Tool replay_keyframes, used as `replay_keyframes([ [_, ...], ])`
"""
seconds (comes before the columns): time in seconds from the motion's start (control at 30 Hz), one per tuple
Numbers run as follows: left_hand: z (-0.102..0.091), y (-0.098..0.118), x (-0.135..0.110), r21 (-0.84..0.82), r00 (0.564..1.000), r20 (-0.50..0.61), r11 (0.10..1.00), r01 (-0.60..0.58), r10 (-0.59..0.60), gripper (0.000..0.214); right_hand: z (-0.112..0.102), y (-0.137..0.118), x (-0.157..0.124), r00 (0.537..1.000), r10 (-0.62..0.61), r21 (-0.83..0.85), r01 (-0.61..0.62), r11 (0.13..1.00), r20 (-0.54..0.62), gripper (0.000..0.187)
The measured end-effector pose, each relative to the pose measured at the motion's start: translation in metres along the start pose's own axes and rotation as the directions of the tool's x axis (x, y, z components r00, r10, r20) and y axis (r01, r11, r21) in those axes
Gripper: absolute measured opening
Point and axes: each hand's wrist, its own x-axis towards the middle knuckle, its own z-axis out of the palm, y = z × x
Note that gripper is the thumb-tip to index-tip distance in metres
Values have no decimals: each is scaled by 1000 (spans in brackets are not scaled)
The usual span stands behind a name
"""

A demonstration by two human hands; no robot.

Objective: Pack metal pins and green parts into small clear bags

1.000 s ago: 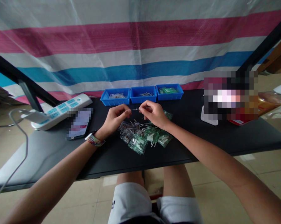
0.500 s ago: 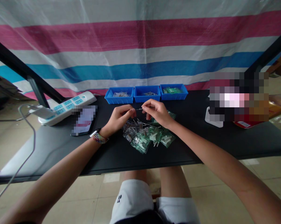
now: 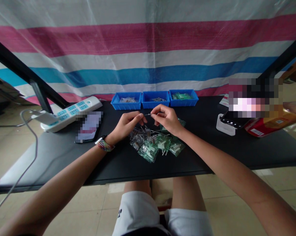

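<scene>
Between my two hands stretches a thin metal rod (image 3: 147,114), too small to make out in detail. My left hand (image 3: 130,122) pinches its left end with thumb and forefinger. The right end is in the fingertips of my right hand (image 3: 165,118), also closed in a pinch. Just below them lies a pile of small clear plastic bags (image 3: 138,137) with brownish pieces, beside green bags (image 3: 149,150) holding white pieces. Several loose metal rods (image 3: 154,131) lie across the top of the pile, partly hidden by my hands.
Behind my hands stand three blue trays (image 3: 126,105) in a row, with bagged pieces, metal rods and green bags. To the left are a power strip (image 3: 71,113) and a phone (image 3: 90,126). A phone on a white stand (image 3: 225,128) and a red-gold package (image 3: 263,126) sit right.
Both hands keep their pinch on the rod, with only slight finger movement. The view has shifted a little, and my legs have moved slightly apart.
</scene>
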Motion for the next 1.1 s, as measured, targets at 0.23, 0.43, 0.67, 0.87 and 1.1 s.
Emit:
replay_keyframes([
  [0.23, -5, -5, 1, 131, 999, 33, 991, -35, 31, 49, -20, -9, 14, 974, -154, -157, 129, 979, -164, 26],
  [0.43, -1, -14, 1, 399, 983, 156, 904, -154, 99, 28, -62, 11, 44, 885, -300, -621, 14, 783, -358, 28],
  [0.67, 2, -13, 0, 437, 962, 252, 875, -209, 104, 29, -58, 4, 28, 995, -82, -709, 103, 698, 64, 11],
  [0.87, 3, -11, 0, 448, 959, 256, 864, -229, 121, 27, -50, 4, 18, 948, 77, -737, 188, 649, 310, 11],
  [1.1, 3, -15, 1, 424, 965, 231, 880, -215, 124, 20, -47, 5, 17, 938, -5, -674, 253, 694, 348, 13],
])
